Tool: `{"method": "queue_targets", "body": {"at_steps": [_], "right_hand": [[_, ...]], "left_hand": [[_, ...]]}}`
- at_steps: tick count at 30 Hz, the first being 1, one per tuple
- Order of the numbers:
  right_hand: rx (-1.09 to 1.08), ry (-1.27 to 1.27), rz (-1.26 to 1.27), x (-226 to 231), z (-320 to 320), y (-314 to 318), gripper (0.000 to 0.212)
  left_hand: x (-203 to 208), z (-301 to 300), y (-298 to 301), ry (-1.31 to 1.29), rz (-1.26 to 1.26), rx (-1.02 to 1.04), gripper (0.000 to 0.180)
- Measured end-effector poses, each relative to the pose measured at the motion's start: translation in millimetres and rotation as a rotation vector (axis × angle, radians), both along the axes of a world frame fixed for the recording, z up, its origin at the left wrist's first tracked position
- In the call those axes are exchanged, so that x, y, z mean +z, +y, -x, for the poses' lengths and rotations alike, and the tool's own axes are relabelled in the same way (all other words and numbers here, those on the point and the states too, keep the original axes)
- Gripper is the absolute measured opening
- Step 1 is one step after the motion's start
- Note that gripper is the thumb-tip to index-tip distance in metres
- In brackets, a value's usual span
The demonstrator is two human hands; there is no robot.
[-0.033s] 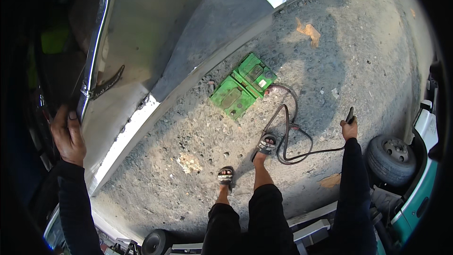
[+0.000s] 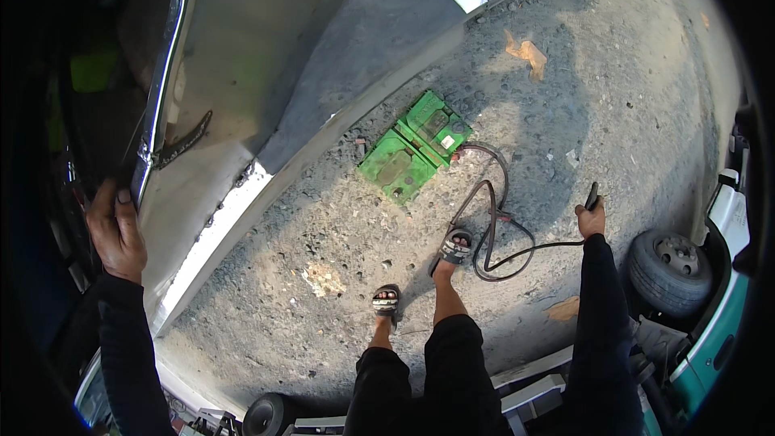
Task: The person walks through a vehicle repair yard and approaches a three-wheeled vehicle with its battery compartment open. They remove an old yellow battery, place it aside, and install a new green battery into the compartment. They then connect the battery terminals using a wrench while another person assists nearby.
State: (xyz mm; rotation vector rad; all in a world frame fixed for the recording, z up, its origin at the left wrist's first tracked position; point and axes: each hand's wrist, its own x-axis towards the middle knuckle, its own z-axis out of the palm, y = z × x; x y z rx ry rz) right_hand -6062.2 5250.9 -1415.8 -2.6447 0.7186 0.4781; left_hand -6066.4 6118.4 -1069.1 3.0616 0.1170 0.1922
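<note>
Head view: left hand gripping the chrome window trim far left, right hand closed round a black clamp handle. Green battery on gravel ahead. Cable looped by right sandal, easy trip, probably yanking the battery lead.

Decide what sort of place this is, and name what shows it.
Probably an outdoor vehicle repair yard: a green car battery with cables lies on gravel, beside a loose wheel and vehicle bodywork.
</note>
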Motion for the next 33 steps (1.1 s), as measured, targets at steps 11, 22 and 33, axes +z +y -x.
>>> {"method": "queue_targets", "body": {"at_steps": [11, 22, 33], "right_hand": [[0.32, 0.178, -0.242, -77, -39, 237, 0.046], [0.528, 0.482, -0.282, -72, -91, 437, 0.071], [0.57, 0.467, -0.266, -100, -70, 437, 0.08]], "left_hand": [[6, -17, -20, 0.017, -0.066, -0.054, 0.047], [16, -25, -41, 0.073, 0.038, -0.046, 0.049], [13, -31, -46, 0.067, 0.155, -0.031, 0.041]]}}
